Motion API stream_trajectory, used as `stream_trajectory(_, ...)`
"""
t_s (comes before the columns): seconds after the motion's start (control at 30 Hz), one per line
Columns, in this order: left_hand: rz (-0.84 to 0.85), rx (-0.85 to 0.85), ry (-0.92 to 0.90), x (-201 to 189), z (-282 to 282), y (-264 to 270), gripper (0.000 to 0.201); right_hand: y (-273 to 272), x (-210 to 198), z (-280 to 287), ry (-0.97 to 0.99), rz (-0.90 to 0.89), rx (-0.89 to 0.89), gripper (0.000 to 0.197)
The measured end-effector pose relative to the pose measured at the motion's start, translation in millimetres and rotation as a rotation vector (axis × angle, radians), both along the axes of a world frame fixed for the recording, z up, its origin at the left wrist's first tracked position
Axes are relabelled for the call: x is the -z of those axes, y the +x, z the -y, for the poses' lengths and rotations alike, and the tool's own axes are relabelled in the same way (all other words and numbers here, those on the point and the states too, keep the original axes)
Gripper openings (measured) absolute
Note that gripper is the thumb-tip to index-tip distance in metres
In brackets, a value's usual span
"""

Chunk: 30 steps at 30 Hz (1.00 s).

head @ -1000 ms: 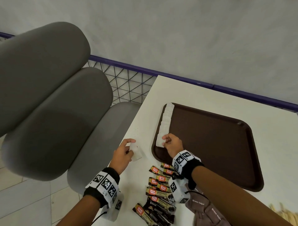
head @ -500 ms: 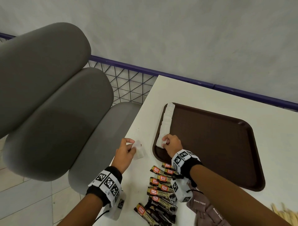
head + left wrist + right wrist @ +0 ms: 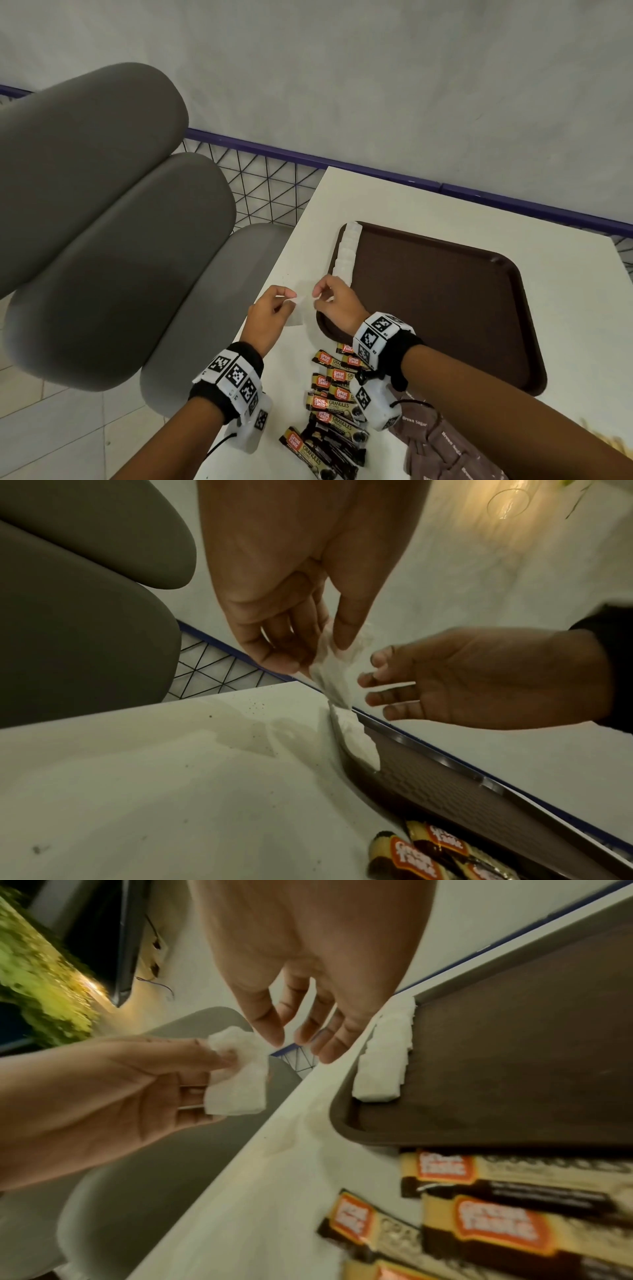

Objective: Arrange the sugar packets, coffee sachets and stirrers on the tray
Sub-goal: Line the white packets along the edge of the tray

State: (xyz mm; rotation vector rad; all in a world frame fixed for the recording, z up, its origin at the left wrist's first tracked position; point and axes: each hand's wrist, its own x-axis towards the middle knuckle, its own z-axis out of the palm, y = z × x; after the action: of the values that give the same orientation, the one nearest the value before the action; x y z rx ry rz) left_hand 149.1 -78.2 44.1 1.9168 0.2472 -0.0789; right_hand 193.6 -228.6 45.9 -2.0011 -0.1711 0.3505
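My left hand [image 3: 286,298] pinches a white sugar packet [image 3: 297,313] between thumb and fingers, just above the table left of the brown tray [image 3: 445,325]. The wrist views show the same packet [image 3: 240,1085] [image 3: 334,674]. My right hand [image 3: 320,294] hovers over the tray's near left corner with relaxed fingers. Its fingertips [image 3: 274,1039] are right beside the packet and hold nothing. A row of white sugar packets [image 3: 347,253] [image 3: 383,1064] lies along the tray's left edge. Coffee sachets [image 3: 337,397] lie in a loose pile on the table below the tray.
Brown sugar packets [image 3: 442,448] lie under my right forearm. A grey padded chair [image 3: 102,240] stands close along the table's left edge. A wire-mesh rail with a purple bar [image 3: 260,192] runs behind the table. Most of the tray's floor is bare.
My right hand has lifted off the packet row on the tray and moved left to the left hand. My left hand has brought its white packet right, toward the tray.
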Motion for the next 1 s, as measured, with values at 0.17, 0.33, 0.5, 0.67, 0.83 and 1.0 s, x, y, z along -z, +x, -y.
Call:
stream_trajectory(0.17,0.033,-0.004,-0.06,-3,3,-4,0.016,-11,-5,-8,0.17,0.002,0.017,0.035)
stream_trajectory(0.33,0.034,0.009,-0.08,-5,10,-9,0.007,-14,-7,-2,0.171,0.046,0.02,0.035)
stream_trajectory(0.5,-0.005,0.04,-0.107,-6,14,-11,0.012,-9,-11,10,0.212,0.047,0.079,0.036)
stream_trajectory(0.67,0.001,0.052,-0.092,-3,17,-9,0.006,-12,-12,22,0.2,0.048,0.059,0.028)
stream_trajectory(0.83,-0.027,0.053,-0.121,-2,28,-5,0.007,-19,-1,30,0.193,-0.047,0.016,0.031)
stream_trajectory(1.0,-0.044,0.06,-0.109,8,29,-6,0.017,-11,12,46,0.102,-0.03,0.179,0.027)
